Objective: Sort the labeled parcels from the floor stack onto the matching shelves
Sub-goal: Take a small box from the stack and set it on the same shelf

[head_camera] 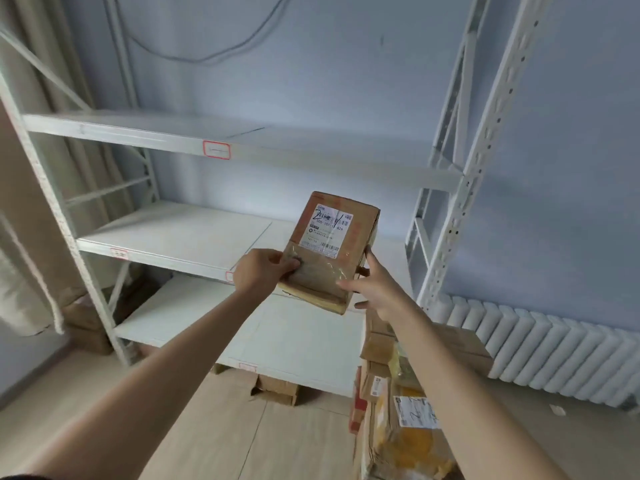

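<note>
Small brown cardboard parcel (330, 249) held up in mid-air in front of the white metal shelving unit (460, 188), level with the middle shelf (166, 233), touching no shelf. White shipping label (328, 226) turned toward the camera, with a barcode, printed digits and a dark hand-scrawled mark across it; mark too loose to read with certainty.

Best done by reading that mark first, then checking it against the red-bordered tag (216, 150) on the front lip of the upper shelf and the smaller tags on the lips of the middle and lower shelves; writing on those tags too faint to make out here. Worth keeping both grips until the parcel is well over the chosen board, setting it down flat and pushing it back from the edge, label facing out.

Left hand (259, 273) gripping the parcel's near left corner, thumb on top over the clear tape, fingers curled beneath. Right hand (370, 289) holding the right edge, index finger stretched up along the side, thumb laid across the lower face. Both forearms extended forward and upward, converging on the parcel.

Lower right, just below the right forearm: floor stack (398, 403) of remaining parcels. White radiator (554, 348) on the blue wall.
</note>
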